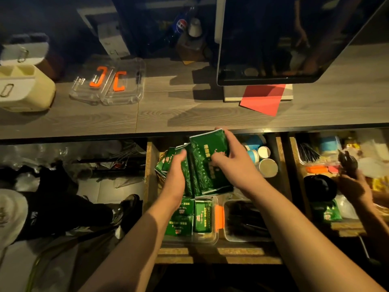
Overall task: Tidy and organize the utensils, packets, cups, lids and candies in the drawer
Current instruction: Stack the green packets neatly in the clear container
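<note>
Over the open wooden drawer (pixel 151 165), both my hands hold a bundle of green packets (pixel 205 165). My left hand (pixel 175 171) grips the bundle's left side, fingers curled over the top packets. My right hand (pixel 233 159) clasps the right side, thumb on the front face. More green packets (pixel 189 218) lie below in a clear tray (pixel 210 242) with an orange clip. A second clear tray (pixel 228 237) to its right holds dark utensils. Blue paper cups (pixel 255 151) and round lids (pixel 268 167) lie at the drawer's back right.
Another person's hand (pixel 353 184) holds a dark bundle over the right-hand drawer (pixel 294 165), which holds black straws, a black bowl and one green packet. On the counter (pixel 168 110) stand clear lidded boxes (pixel 109 85), a cream caddy (pixel 23 89), a monitor (pixel 294 39) and red paper (pixel 263 98).
</note>
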A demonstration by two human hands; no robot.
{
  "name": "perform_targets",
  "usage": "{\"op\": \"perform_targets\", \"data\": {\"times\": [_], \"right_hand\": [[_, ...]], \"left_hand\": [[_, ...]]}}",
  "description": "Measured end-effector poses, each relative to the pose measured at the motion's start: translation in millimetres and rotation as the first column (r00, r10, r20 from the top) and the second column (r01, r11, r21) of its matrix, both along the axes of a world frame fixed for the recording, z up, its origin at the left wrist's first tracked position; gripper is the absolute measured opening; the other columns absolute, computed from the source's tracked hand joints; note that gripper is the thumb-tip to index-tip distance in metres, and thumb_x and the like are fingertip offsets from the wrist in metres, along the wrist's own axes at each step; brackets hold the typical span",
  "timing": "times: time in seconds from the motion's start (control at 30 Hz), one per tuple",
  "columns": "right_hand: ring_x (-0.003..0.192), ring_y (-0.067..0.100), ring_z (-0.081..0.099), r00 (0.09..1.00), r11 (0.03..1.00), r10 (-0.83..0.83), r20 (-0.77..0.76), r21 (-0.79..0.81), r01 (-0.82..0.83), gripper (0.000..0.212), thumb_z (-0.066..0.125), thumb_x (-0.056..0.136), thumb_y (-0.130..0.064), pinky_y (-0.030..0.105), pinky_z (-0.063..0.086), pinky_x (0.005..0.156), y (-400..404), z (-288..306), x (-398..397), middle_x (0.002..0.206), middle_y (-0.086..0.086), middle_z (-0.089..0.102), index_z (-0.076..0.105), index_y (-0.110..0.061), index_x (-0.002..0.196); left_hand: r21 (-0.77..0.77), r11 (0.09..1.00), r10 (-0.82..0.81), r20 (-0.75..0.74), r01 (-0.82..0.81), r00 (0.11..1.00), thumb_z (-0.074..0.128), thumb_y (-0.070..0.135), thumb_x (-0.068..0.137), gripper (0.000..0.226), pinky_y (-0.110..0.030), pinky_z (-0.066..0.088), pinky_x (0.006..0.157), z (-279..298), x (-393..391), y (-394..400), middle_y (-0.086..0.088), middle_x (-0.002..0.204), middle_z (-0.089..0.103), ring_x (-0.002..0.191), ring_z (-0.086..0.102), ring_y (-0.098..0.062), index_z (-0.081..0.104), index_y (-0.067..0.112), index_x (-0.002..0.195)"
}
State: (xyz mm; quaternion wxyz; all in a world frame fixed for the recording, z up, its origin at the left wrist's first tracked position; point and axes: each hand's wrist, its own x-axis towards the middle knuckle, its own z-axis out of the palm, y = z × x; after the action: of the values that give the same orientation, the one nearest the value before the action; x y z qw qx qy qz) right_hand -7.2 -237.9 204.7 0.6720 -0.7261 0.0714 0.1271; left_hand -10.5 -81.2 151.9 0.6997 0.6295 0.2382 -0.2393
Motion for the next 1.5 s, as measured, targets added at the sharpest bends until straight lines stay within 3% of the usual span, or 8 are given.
{"op": "perform_targets", "data": {"times": [0.1, 0.27, 0.43, 0.77, 0.97, 1.1, 1.3, 1.5], "right_hand": [[0.088, 0.005, 0.063, 0.998, 0.999, -0.044, 0.051, -0.007, 0.044, 0.039, 0.063, 0.080, -0.013, 0.025, 0.052, 0.082, 5.1, -7.9, -9.9, 0.100, -0.001, 0.069, 0.057, -0.021, 0.118], [0.128, 0.015, 0.049, 0.996, 0.999, -0.039, -0.080, 0.030, 0.041, 0.095, 0.063, 0.069, -0.041, 0.037, 0.040, 0.109, 5.6, -26.1, -21.0, 0.144, 0.001, 0.046, 0.015, -0.043, 0.152], [0.134, 0.008, 0.045, 0.968, 0.993, 0.016, -0.249, 0.117, 0.014, 0.101, 0.061, 0.068, -0.081, 0.038, 0.033, 0.115, 9.3, -34.5, -33.7, 0.143, -0.013, 0.050, 0.017, -0.045, 0.151], [0.096, 0.014, 0.070, 0.957, 0.970, -0.153, -0.246, 0.147, 0.192, 0.030, 0.067, 0.087, -0.025, 0.038, 0.055, 0.087, 20.9, -43.9, -44.2, 0.104, 0.000, 0.072, 0.058, -0.022, 0.115], [0.129, 0.024, 0.050, 0.913, 0.997, -0.057, -0.404, 0.024, 0.073, 0.081, 0.051, 0.071, -0.073, 0.053, 0.039, 0.108, 43.4, -70.7, -74.4, 0.142, 0.002, 0.050, 0.043, -0.029, 0.139], [0.097, 0.024, 0.052, 0.859, 0.997, -0.045, -0.510, 0.029, 0.070, 0.038, 0.046, 0.072, -0.054, 0.045, 0.045, 0.089, 66.0, -93.4, -101.5, 0.099, 0.001, 0.055, 0.051, -0.028, 0.100], [0.113, 0.023, 0.065, 0.798, 0.980, -0.014, -0.603, 0.152, 0.132, 0.080, 0.083, 0.061, -0.045, 0.044, 0.050, 0.099, 86.7, -142.4, -150.9, 0.122, 0.004, 0.068, 0.052, -0.023, 0.132], [0.103, 0.021, 0.068, 0.801, 0.971, 0.222, -0.556, 0.053, -0.233, 0.058, 0.079, 0.079, -0.013, 0.028, 0.054, 0.091, 61.4, -145.9, -134.0, 0.115, 0.005, 0.068, 0.051, -0.020, 0.129]], "left_hand": [[0.036, 0.999, 0.008, 0.066, -0.010, 0.998, 0.045, 0.101, 0.055, 0.121, -0.055, 0.027, 0.119, 13.9, -9.5, -11.9, 0.003, 0.160, 0.035, 0.147, 0.033, -0.021, 0.033, 0.033, 0.154], [0.060, 0.998, -0.039, 0.065, 0.035, 0.997, 0.075, 0.068, 0.065, 0.126, -0.038, 0.022, 0.116, 25.1, -18.7, -24.3, -0.003, 0.165, 0.020, 0.150, 0.022, -0.019, 0.008, 0.017, 0.160], [0.099, 0.995, -0.018, 0.087, 0.010, 0.996, 0.058, 0.079, 0.057, 0.106, -0.040, 0.026, 0.116, 27.5, -14.6, -24.8, 0.005, 0.159, 0.033, 0.144, 0.032, -0.015, 0.046, 0.026, 0.147], [0.001, 0.996, -0.092, -0.102, 0.093, 0.991, 0.053, 0.063, 0.080, 0.059, -0.053, 0.037, 0.113, 19.3, -36.1, -15.4, -0.011, 0.130, 0.067, 0.126, 0.058, -0.030, 0.072, 0.023, 0.120], [0.054, 0.978, -0.191, -0.133, 0.200, 0.972, 0.045, 0.063, 0.080, 0.063, -0.051, 0.029, 0.117, 5.2, -69.3, 5.0, -0.010, 0.145, 0.052, 0.135, 0.045, -0.024, 0.058, 0.025, 0.129], [0.078, 0.959, -0.254, -0.186, 0.272, 0.949, 0.042, 0.045, 0.095, 0.060, -0.034, 0.024, 0.111, -22.7, -92.5, 34.3, -0.009, 0.155, 0.036, 0.138, 0.033, -0.019, 0.038, 0.013, 0.146], [0.113, 0.968, -0.196, -0.211, 0.223, 0.958, 0.047, 0.028, 0.098, 0.075, -0.043, 0.018, 0.118, -63.3, -115.5, 64.4, 0.000, 0.167, 0.009, 0.151, 0.013, -0.021, 0.005, 0.020, 0.161], [0.270, 0.831, -0.482, -0.085, 0.486, 0.872, 0.081, 0.036, 0.074, 0.067, -0.042, 0.042, 0.107, -83.2, -88.1, 105.2, 0.000, 0.146, 0.045, 0.130, 0.047, -0.020, 0.047, 0.040, 0.131]]}}
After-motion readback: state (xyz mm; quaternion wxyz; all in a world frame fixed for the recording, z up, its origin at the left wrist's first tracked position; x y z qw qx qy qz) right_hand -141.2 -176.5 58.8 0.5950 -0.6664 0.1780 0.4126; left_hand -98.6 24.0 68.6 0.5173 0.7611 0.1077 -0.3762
